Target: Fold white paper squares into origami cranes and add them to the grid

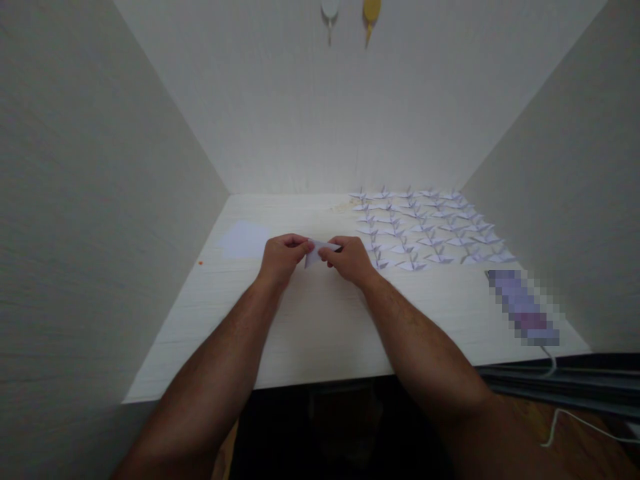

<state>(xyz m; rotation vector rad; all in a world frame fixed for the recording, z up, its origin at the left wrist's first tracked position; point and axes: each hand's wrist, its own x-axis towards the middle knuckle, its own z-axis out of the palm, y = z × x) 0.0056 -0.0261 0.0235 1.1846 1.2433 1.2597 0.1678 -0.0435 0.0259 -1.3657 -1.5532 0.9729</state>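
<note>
Three pale walls (280, 113) enclose a whitish, faintly streaked surface (325, 340) in dim light, above a brown floor (575, 443).

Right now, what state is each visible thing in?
Folded white paper: folded, held
Left hand: pinching that paper
Right hand: pinching that paper
Origami cranes: folded, set out in rows
White paper at left: lying flat
Pixelated device: lying down, screen state unclear
White cable: trailing from device
White wall hook: mounted
Yellow wall hook: mounted
</note>
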